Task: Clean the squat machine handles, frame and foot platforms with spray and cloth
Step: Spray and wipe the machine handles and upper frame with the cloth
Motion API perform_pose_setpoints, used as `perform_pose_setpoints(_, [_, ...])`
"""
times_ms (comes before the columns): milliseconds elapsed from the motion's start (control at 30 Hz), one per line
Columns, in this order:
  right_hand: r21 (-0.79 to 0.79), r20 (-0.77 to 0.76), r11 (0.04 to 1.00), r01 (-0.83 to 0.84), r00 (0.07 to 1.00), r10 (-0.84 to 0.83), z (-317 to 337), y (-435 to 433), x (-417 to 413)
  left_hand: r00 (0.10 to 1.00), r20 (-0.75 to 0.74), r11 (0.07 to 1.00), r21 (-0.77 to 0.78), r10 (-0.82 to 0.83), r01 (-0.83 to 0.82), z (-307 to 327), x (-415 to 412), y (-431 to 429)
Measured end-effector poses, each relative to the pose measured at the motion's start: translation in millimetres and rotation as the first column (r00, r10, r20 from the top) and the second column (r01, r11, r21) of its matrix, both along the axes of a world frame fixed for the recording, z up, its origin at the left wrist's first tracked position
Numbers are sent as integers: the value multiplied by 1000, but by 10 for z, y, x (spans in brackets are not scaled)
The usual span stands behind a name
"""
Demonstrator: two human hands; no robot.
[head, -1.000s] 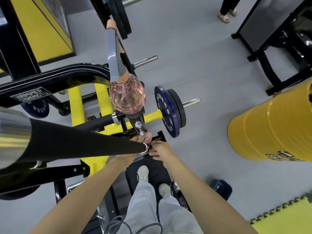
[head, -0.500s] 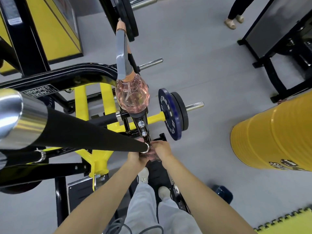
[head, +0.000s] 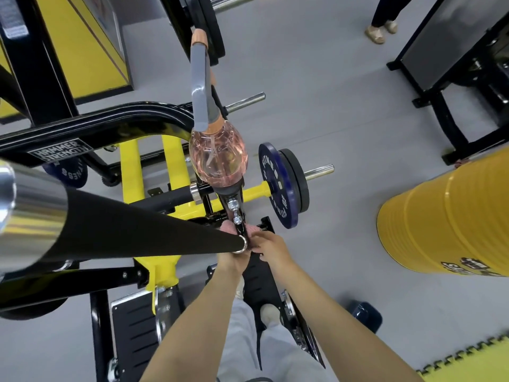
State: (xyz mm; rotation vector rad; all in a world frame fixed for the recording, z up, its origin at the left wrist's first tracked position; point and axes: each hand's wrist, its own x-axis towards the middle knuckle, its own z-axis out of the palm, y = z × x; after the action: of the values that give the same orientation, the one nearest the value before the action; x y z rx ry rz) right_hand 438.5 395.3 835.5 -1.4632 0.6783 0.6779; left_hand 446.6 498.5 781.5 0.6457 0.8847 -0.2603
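Note:
A pink spray bottle point(head: 219, 158) with a grey trigger stands on top of the squat machine's upright black post point(head: 237, 210). A pink cloth point(head: 230, 226) is wrapped round that post just below its bolts. My right hand point(head: 271, 248) grips the cloth and post from the right. My left hand point(head: 230, 261) holds them from the left, partly hidden behind the tip of a black padded handle point(head: 137, 232). The yellow and black frame point(head: 132, 164) runs to the left. Black foot platforms point(head: 135, 326) lie below, and my feet stand on the right one.
A blue weight plate point(head: 278, 186) sits on a chrome peg right of the post. A large yellow drum point(head: 446, 219) stands at the right. Other black equipment point(head: 451, 78) is at the back right, where a person's feet point(head: 381, 30) stand. A yellow mat point(head: 473, 362) lies at the lower right.
Both hands have moved a little up the post with the cloth, and the cloth now shows above my fingers. The view has shifted slightly.

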Motion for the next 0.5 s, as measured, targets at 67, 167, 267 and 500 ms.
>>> perform_pose_setpoints(67, [-32,6,999,14,1000,-14,-3,20,3,998,37,996,-65,-57,60,37,-98,10])
perform_pose_setpoints(167, [-61,21,997,52,998,-51,-14,29,-3,1000,3,992,-123,-31,31,86,-169,-34])
perform_pose_setpoints(267, [-54,21,998,42,999,-41,-4,-7,-21,992,-82,989,-111,94,-102,30,-46,-135])
perform_pose_setpoints(500, [-81,-1,996,37,999,-37,46,-183,-97,913,-142,891,-206,382,-405,-84,-59,-202])
